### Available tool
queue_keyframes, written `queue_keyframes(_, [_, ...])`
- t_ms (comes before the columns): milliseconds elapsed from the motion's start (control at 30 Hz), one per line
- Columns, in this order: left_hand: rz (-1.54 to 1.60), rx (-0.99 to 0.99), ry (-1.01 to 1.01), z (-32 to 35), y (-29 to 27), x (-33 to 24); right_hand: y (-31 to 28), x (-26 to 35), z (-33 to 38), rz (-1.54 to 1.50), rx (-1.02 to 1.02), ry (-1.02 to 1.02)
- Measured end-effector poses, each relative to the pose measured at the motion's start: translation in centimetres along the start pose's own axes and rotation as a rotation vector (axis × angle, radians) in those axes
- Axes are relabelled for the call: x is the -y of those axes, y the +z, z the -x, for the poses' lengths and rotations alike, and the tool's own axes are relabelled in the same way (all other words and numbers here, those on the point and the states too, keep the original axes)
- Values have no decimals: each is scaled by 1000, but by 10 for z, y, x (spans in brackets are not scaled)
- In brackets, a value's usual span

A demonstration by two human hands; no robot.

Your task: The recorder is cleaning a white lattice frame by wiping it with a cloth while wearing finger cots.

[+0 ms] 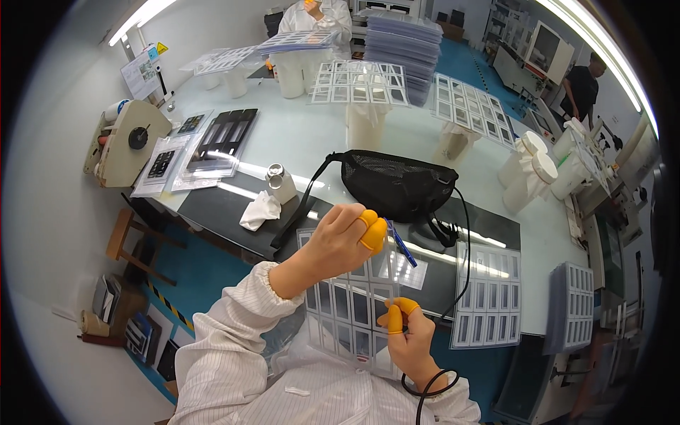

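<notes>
A clear plastic tray with rows of rectangular compartments (342, 303) is tilted up in front of my body. Over its upper part is my left hand (333, 241), closed, with yellow finger cots on its fingertips. Whatever those curled fingers grip is hidden. Lower down, my right hand (409, 338), also in yellow finger cots, pinches the tray near its right edge. A black cord (425, 392) loops around my right wrist. Just beyond the tray, a blue pen (402, 244) lies by a small white paper label (411, 272) on the dark mat.
A black mesh bag (400, 185) lies ahead, with a white bottle (281, 183) and crumpled tissue (260, 211) leftward. Another tray (487, 301) and a tray stack (569, 308) are rightward. Trays rest on white tubs (365, 127) farther back. Two people are in the background.
</notes>
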State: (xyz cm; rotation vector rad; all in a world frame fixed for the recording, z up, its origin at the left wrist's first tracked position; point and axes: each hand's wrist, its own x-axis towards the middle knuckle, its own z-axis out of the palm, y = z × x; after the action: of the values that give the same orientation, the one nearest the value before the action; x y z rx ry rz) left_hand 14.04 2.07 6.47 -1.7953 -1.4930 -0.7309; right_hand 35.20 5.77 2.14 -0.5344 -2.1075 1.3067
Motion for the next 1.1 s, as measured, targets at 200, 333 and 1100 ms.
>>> queue_keyframes(200, [628,23,-467,52,-4,-56,-4,-10,8,16,-94,90])
queue_keyframes(333, [544,79,-627,85,-22,-80,-3,-15,1,-45,68,71])
queue_keyframes(1100, [269,1637,-1144,224,-105,-79,46,8,-105,-533,-187,-97])
